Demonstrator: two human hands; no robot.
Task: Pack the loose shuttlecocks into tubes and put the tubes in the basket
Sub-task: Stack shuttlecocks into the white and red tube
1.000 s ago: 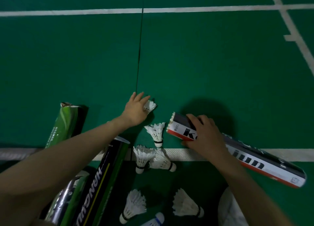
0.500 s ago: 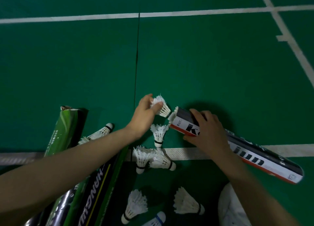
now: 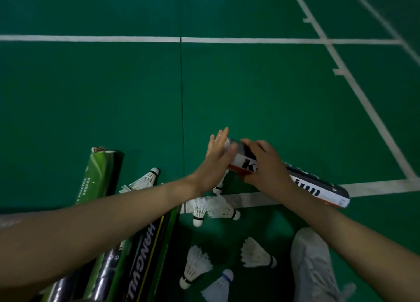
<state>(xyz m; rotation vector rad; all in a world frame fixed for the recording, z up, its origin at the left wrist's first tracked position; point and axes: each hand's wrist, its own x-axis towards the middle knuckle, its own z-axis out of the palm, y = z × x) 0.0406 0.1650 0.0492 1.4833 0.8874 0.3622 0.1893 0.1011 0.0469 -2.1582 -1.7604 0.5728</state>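
Observation:
A black, white and red tube (image 3: pixel 304 183) lies slanted on the green court floor. My right hand (image 3: pixel 263 163) grips it near its open upper end. My left hand (image 3: pixel 216 158) is flat, fingers straight, its palm pressed against that open end; the shuttlecock it carried is hidden behind the palm. Loose white shuttlecocks lie below: two (image 3: pixel 213 208) on the white line, one (image 3: pixel 145 179) left of my forearm, and three (image 3: pixel 195 265) near the bottom edge. No basket is in view.
Green and black tubes (image 3: pixel 145 256) lie at the lower left, with a green one (image 3: pixel 95 174) further up. A white shoe (image 3: pixel 311 263) sits at the lower right. Green court floor with white lines (image 3: pixel 91 38) stretches ahead.
My left hand carried a shuttlecock up to the tube's mouth and now presses flat against the opening. My right hand lifted the tube's open end slightly; the view tilted upward.

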